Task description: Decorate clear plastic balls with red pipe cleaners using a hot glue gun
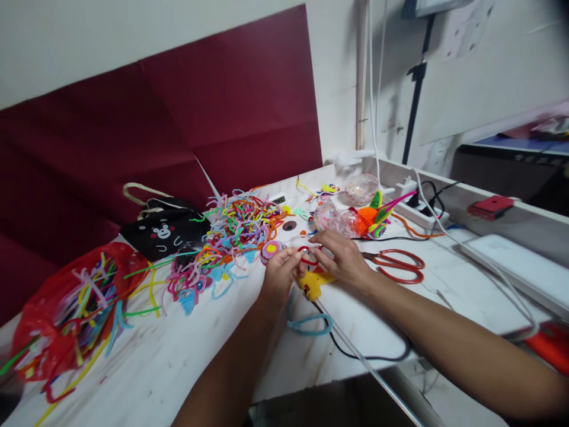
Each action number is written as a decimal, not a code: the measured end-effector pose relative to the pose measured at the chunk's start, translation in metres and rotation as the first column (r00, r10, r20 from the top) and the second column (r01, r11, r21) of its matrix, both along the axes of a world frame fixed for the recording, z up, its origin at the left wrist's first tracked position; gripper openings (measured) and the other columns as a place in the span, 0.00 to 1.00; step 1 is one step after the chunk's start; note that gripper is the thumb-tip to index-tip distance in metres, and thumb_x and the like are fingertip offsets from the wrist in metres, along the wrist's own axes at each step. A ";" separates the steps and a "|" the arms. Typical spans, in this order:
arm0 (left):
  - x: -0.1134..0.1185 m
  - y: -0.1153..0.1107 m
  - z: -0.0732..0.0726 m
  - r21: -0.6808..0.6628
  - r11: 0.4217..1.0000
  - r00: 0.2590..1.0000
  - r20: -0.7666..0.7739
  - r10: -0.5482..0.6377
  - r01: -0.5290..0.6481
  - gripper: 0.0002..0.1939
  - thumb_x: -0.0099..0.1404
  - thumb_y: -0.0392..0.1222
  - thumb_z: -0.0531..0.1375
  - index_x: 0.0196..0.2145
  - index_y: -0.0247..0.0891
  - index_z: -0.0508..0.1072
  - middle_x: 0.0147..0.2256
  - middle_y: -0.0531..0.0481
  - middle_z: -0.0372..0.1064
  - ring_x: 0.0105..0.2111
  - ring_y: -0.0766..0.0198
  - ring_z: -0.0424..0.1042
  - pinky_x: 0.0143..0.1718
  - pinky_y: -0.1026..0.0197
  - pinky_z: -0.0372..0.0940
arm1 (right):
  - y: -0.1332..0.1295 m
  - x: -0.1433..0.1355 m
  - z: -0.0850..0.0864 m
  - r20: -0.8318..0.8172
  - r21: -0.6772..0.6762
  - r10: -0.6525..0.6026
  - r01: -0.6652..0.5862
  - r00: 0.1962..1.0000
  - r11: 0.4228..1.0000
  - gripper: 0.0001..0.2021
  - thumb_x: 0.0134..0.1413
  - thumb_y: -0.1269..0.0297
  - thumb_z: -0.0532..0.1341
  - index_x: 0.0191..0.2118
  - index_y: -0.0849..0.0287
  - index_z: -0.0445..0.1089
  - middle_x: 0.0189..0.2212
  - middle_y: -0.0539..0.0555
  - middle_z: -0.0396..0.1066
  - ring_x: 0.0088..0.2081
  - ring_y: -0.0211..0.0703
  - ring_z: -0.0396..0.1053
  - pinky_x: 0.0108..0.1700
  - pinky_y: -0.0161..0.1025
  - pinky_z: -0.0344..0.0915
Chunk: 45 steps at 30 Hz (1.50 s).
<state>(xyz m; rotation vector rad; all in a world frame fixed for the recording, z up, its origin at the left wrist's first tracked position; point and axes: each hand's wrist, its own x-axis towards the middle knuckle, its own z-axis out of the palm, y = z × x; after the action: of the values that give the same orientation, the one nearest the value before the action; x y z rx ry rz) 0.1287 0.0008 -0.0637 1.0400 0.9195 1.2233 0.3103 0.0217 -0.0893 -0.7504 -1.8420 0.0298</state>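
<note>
My left hand [283, 270] pinches a bent red pipe cleaner [306, 249] above the middle of the table. The fingers of my right hand [341, 259] are closed at the other side of the red loop, partly hiding it. Just below both hands lies a yellow hot glue gun [312, 286], with a long clear glue stick [371, 370] running from it past the front edge. A light blue pipe cleaner [313, 329] curls on the table near the gun. Beside my left fingertips rests a round pink and yellow piece [271, 251].
Left stand a pile of colourful pipe cleaners [242, 228], a red bag [44, 332] of more, and a black pouch [162, 231]. Red-handled scissors [402, 265], a clear decorated bottle [333, 218], a power strip [422, 213] and a white box [511, 267] lie right. Cables cross there.
</note>
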 end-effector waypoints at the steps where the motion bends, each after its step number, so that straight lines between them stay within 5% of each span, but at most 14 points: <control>1: 0.000 -0.001 0.000 -0.001 1.000 1.000 -0.015 -0.006 0.006 0.17 0.51 0.47 0.76 0.29 0.35 0.75 0.20 0.54 0.70 0.20 0.70 0.65 0.24 0.67 0.59 | 0.000 0.000 0.000 -0.004 -0.005 0.016 -0.016 1.000 1.000 0.07 0.72 0.62 0.60 0.49 0.53 0.74 0.40 0.59 0.79 0.42 0.52 0.78 0.45 0.48 0.75; 15: 0.002 -0.004 -0.003 -0.059 0.996 0.994 -0.073 -0.076 0.071 0.19 0.51 0.50 0.77 0.32 0.35 0.77 0.20 0.52 0.72 0.19 0.67 0.69 0.24 0.65 0.64 | 0.004 -0.003 -0.002 -0.103 -0.161 0.109 -0.124 0.989 0.979 0.04 0.62 0.69 0.63 0.35 0.54 0.72 0.36 0.54 0.71 0.41 0.49 0.73 0.44 0.46 0.71; 26: 0.004 -0.004 -0.003 -0.092 0.993 0.997 0.002 -0.075 0.074 0.11 0.55 0.45 0.73 0.29 0.37 0.77 0.21 0.50 0.73 0.21 0.64 0.70 0.26 0.62 0.65 | 0.005 -0.003 -0.001 -0.124 -0.181 0.131 -0.152 0.984 0.972 0.05 0.61 0.71 0.63 0.34 0.54 0.70 0.36 0.54 0.72 0.41 0.48 0.73 0.45 0.46 0.71; 45: 0.007 -0.008 0.000 -0.152 0.986 0.998 0.033 -0.058 0.063 0.20 0.45 0.47 0.77 0.30 0.36 0.75 0.21 0.52 0.74 0.22 0.65 0.72 0.27 0.64 0.66 | 0.002 -0.003 0.001 -0.163 -0.248 0.153 -0.190 0.975 0.950 0.05 0.60 0.71 0.62 0.33 0.55 0.69 0.39 0.55 0.71 0.43 0.48 0.73 0.48 0.46 0.70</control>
<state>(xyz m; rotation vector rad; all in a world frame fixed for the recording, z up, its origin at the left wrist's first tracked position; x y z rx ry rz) 0.1360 -0.0067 -0.0639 0.9196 0.9379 1.0969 0.3077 0.0234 -0.0879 -0.7456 -1.7804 0.4377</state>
